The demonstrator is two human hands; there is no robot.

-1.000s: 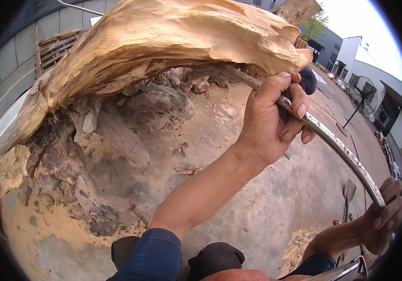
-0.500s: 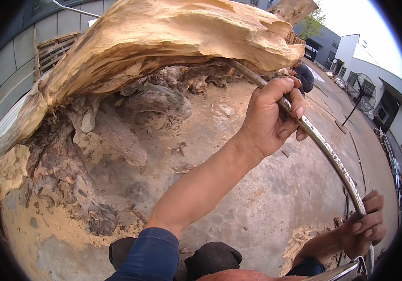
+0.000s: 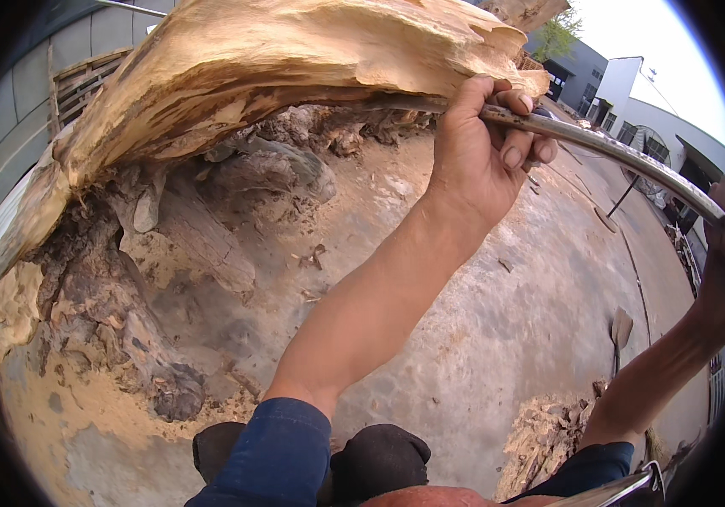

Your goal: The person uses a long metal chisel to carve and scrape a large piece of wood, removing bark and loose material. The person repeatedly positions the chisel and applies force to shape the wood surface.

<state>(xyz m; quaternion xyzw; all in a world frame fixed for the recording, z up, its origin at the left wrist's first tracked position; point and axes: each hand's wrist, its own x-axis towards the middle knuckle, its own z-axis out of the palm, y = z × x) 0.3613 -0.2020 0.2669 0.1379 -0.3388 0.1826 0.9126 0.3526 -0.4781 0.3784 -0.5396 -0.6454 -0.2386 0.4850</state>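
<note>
While left hand (image 3: 474, 152) and right hand (image 3: 724, 221) are gripping the metal bar (image 3: 612, 147) with curled fingers, its far end is reaching under the trunk (image 3: 320, 51). Underside work seems to be proceeding, probably calling for steady guidance.

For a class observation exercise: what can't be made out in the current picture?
Head view, all:
1. Far end of the metal rod: lost in shadow beneath the pale tree trunk.
2. Rod's near end: hidden by the right hand.
3. That hand's outer side: lost in the dark lens rim.
</note>
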